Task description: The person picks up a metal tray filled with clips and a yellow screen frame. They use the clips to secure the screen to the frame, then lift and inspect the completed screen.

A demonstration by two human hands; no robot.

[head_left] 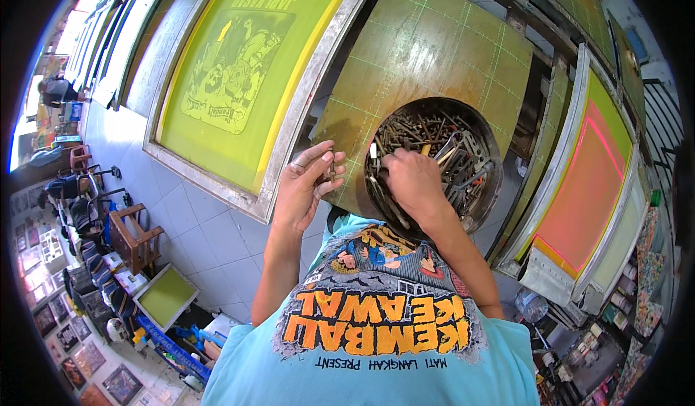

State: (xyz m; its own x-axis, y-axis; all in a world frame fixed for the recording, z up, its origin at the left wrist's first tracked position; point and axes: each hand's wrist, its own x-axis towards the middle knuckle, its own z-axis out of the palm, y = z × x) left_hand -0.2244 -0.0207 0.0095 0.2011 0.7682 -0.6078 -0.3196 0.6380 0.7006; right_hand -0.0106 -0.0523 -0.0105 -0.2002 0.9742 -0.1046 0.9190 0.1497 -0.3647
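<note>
My left hand (310, 182) is raised beside the board's near left edge, its fingers pinching a small, thin bolt (332, 168). To its right, a round dark metal pan (496, 171) rests on a greenish wooden board (434, 40). Many loose bolts and screws (420, 127) fill it, together with wrenches (460, 156) and other metal bits. My right hand (414, 179) reaches into the pan over its left part, fingers curled down. Its fingertips are hidden among the metal pieces. A white-ended tool (373, 150) leans by the pan's left wall, close to my right fingers.
A large screen-printing frame (271, 182) with yellow-green mesh stands left of the board. Another frame (579, 182) with pink and orange mesh is at the right. A wooden stool (134, 236) and a small green-meshed frame (166, 297) are on the tiled floor (210, 221) at lower left.
</note>
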